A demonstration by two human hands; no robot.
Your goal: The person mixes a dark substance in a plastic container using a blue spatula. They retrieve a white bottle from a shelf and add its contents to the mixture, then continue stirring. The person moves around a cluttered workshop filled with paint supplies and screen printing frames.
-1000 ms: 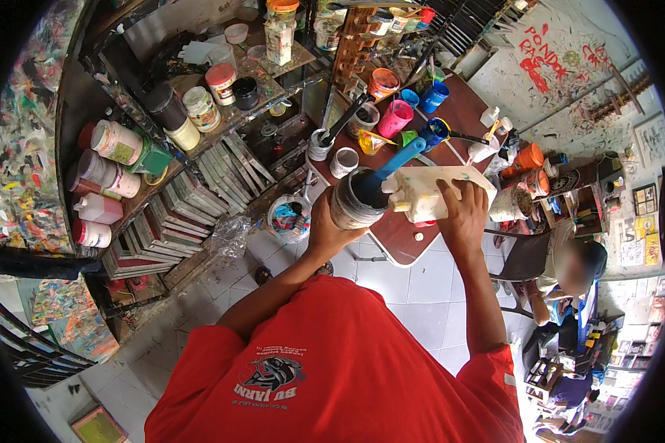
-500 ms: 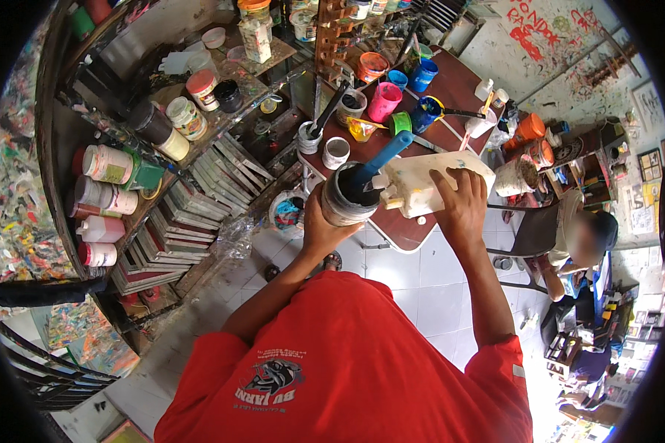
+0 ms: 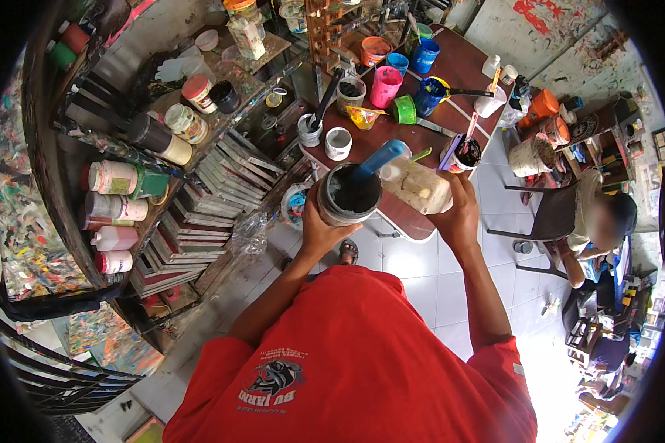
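My left hand (image 3: 323, 230) is wrapped round a tub (image 3: 345, 216) with smeared grey sides, held up in front of my chest. Dark paint (image 3: 352, 193) lies inside it, and a blue-handled tool (image 3: 381, 158) leans out over the rim toward the far right. What the tool's lower end looks like is hidden in the paint. Just right of the tub, my right hand (image 3: 457, 215) grips the near end of a stained whitish plastic jug (image 3: 419, 186). The jug lies tilted beside the tub's rim; whether they touch I cannot tell.
Beyond my hands, a dark red table (image 3: 451, 74) carries several paint cups, including a pink cup (image 3: 386, 86) and a cup of dark paint (image 3: 467, 152). Shelves with jars (image 3: 112, 179) and stacked frames (image 3: 199, 199) stand left. At right, a person sits near a chair (image 3: 550, 218).
The jug has turned and dropped lower, its neck drawn away from the tub's mouth. My right hand has moved down with it. The dark paint cup behind has come into view.
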